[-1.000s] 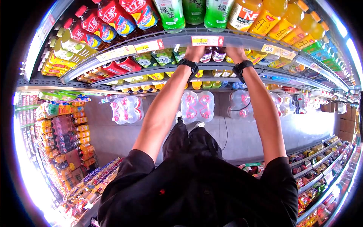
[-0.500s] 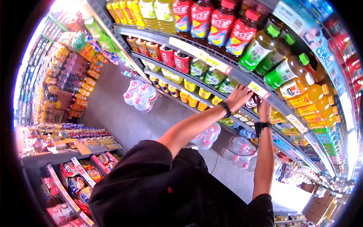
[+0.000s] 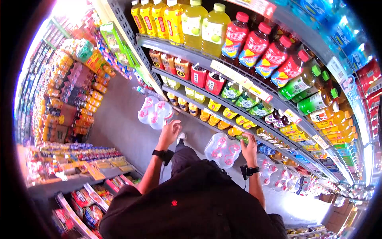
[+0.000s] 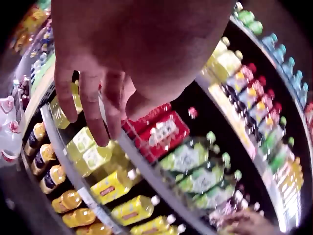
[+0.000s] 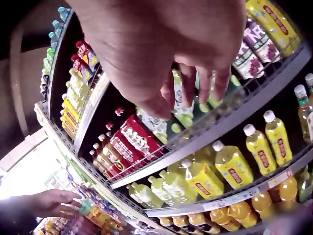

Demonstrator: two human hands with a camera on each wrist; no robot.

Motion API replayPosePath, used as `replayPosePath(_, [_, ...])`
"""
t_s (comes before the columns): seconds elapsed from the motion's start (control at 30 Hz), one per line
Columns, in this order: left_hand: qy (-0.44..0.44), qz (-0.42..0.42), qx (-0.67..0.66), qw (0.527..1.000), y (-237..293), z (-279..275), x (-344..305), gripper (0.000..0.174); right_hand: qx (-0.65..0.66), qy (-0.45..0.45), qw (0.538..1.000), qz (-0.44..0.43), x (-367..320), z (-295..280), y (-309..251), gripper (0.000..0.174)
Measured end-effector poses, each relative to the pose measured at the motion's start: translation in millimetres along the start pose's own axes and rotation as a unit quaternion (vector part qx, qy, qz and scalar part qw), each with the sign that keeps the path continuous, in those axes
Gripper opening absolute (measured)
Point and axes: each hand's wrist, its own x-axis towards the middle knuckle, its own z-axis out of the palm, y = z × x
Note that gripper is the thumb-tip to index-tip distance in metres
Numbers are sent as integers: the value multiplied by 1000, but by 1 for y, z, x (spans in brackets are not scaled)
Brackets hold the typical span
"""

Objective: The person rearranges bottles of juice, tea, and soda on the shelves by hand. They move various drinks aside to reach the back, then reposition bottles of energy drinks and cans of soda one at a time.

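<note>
The left hand (image 3: 170,133) is hanging open over the aisle floor (image 3: 119,127), its fingers loose and slightly spread, gripping nothing. In the left wrist view those fingers (image 4: 93,112) are dangling in front of yellow bottles (image 4: 90,154) and red cartons (image 4: 161,134) without touching either. The thing nearest this hand is a pack of water bottles (image 3: 153,111) with pink caps. It is sitting on the floor at the foot of the shelf rack (image 3: 127,32), just beyond the fingertips, near them but apart.

The right hand (image 3: 250,146) is hovering low beside the rack, also empty. Its fingertips are pointing toward a row of small orange bottles (image 3: 232,130) on the lowest level, close to them, though whether they are touching cannot be told from above. In the right wrist view the fingers (image 5: 205,83) are curling loosely around nothing, with green drink pouches (image 5: 183,110) on a wire shelf (image 5: 234,125) behind them. A second pack of water (image 3: 223,150) is lying on the floor just beside this hand, between the two hands. A black wrist strap (image 3: 250,170) is sitting on the right wrist.
</note>
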Motion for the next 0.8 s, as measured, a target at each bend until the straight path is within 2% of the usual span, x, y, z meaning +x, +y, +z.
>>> replayPosePath(0.07, [25, -33, -48, 998, 14, -24, 27, 19, 12, 2, 1000, -19, 32, 11, -34, 23])
replayPosePath(0.13, [46, 20, 80, 996, 3, -44, 61, 17, 23, 14, 999, -33, 73, 22, -77, 19])
replayPosePath(0.17, [36, -9, 79, 996, 6, -56, 76, 17, 27, 20, 998, -46, 95, 26, -102, 18])
replayPosePath(0.23, [70, 17, 51, 996, 19, -87, 107, 17, 17, 36, 995, -90, 139, 34, -143, 17])
replayPosePath(0.3, [105, 35, 33, 993, 7, -116, 135, 18, 4, 59, 988, -140, 174, 43, -181, 17])
replayPosePath(0.37, [109, 34, 50, 992, 5, -149, 158, 21, -5, 68, 986, -150, 195, 54, -211, 19])
replayPosePath(0.4, [121, 42, 79, 989, 8, -162, 168, 22, -5, 70, 986, -150, 201, 61, -223, 20])
replayPosePath(0.47, [89, 67, 67, 992, -2, -185, 182, 25, 3, 67, 987, -145, 209, 76, -236, 24])
replayPosePath(0.53, [73, 42, 7, 996, 15, -203, 190, 27, 14, 57, 990, -132, 215, 84, -249, 25])
replayPosePath(0.6, [78, 57, -4, 995, 30, -217, 202, 29, -5, 72, 984, -161, 224, 84, -261, 25])
replayPosePath(0.67, [83, 89, 2, 993, 47, -229, 223, 30, -13, 96, 980, -174, 236, 75, -281, 26])
replayPosePath(0.73, [86, 163, -26, 983, 76, -240, 243, 30, -35, 119, 972, -199, 248, 60, -303, 27])
replayPosePath(0.8, [46, 194, -53, 978, 105, -253, 264, 29, -52, 156, 962, -219, 260, 50, -315, 25])
